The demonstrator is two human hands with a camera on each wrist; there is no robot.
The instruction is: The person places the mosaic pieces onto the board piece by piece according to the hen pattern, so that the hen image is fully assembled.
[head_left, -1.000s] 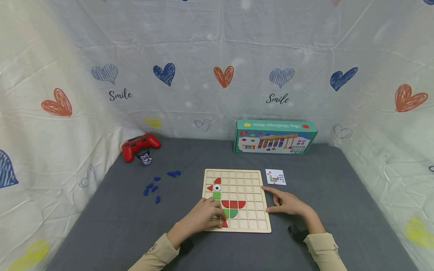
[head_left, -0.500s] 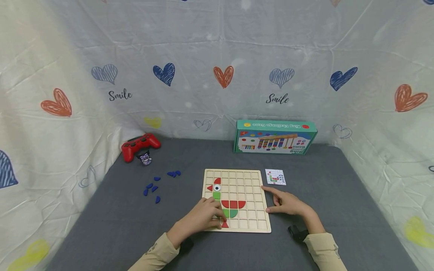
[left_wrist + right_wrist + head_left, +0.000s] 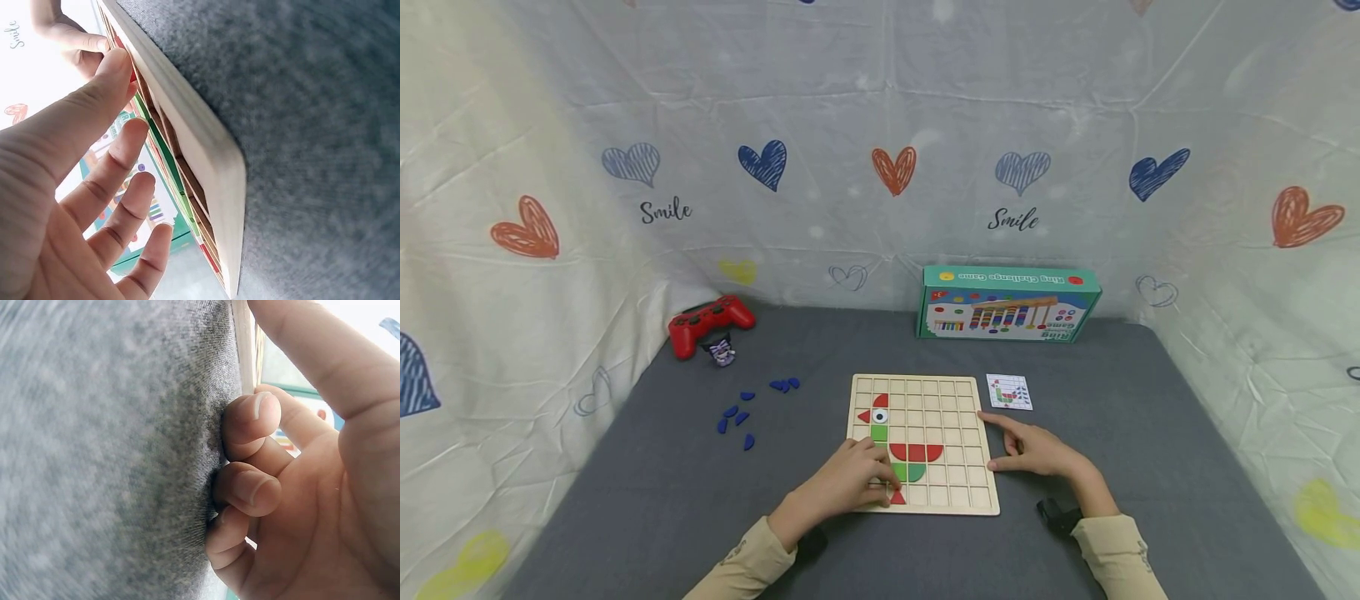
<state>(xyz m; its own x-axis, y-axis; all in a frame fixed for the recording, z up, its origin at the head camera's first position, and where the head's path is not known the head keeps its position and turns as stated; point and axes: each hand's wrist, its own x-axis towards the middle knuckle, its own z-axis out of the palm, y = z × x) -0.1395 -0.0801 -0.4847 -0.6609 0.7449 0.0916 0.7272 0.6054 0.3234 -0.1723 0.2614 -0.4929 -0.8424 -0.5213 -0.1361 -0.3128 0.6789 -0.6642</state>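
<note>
A square wooden grid board [image 3: 955, 408] lies on the dark cloth. My left hand [image 3: 853, 477] reaches over its near left part, thumb and index finger pinching a red triangle [image 3: 898, 498] in the bottom row. The other fingers are spread above the board and hide some squares. Up the left side sit red pieces, an eye piece [image 3: 880, 416] and a green square [image 3: 879, 433]. A red row [image 3: 917, 452] lies above a green rounded piece [image 3: 917, 472]. My right hand [image 3: 1037, 452] touches the board's right edge with its index finger and thumb; the remaining fingers [image 3: 250, 487] curl against the cloth.
Several blue half-round pieces [image 3: 742, 418] are scattered left of the board. A small pattern card [image 3: 1010, 392] lies off its upper right corner. Behind stand a green game box [image 3: 1007, 308], a red game controller [image 3: 711, 323] and a small figure [image 3: 722, 351].
The red triangle under my left fingertips has turned slightly and now sits straighter in its square. My right hand has stayed at the board's edge.
</note>
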